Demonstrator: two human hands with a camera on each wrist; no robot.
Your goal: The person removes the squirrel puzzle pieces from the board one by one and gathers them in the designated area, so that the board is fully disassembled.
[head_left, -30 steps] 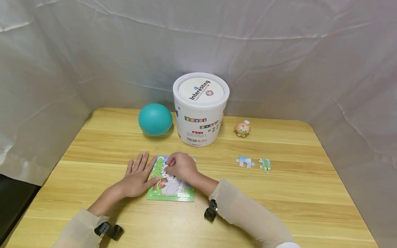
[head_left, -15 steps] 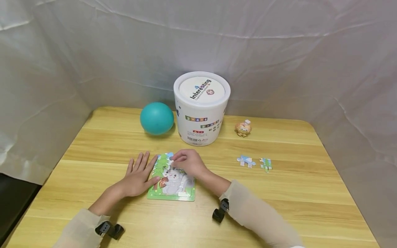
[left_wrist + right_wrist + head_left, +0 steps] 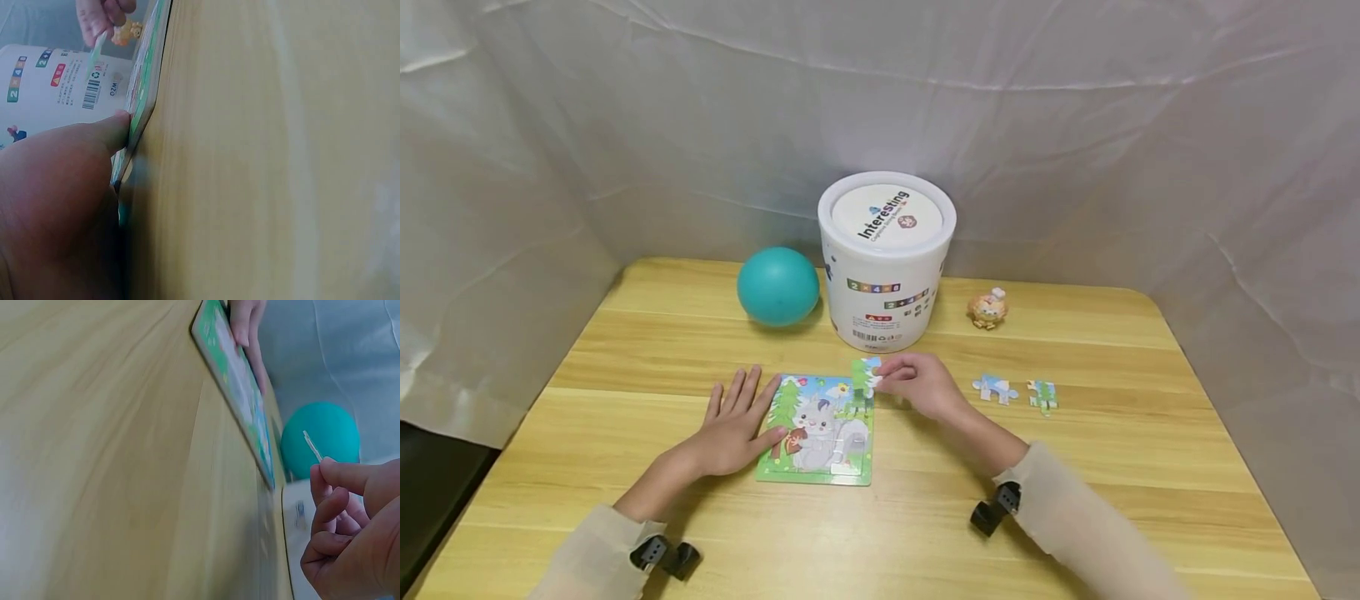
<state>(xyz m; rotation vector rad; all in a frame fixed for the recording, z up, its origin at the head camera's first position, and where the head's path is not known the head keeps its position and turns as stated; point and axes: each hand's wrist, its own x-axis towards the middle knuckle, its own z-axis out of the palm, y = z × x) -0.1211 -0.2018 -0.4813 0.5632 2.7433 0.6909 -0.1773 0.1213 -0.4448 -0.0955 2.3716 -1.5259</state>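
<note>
Pinching a puzzle piece (image 3: 860, 378), the right hand (image 3: 922, 386) holds it over the far right corner of the puzzle board (image 3: 812, 479). The left hand (image 3: 732, 432), fingers extended, rests its thumb on the board. Two loose pieces (image 3: 997, 390) lie farther right.

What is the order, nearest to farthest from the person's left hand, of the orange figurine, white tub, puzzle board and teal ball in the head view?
1. Puzzle board: touched by the left hand, just to its right.
2. Teal ball: beyond the fingertips, left of the tub.
3. White tub: behind the board, right of the ball.
4. Orange figurine: right of the tub.
</note>
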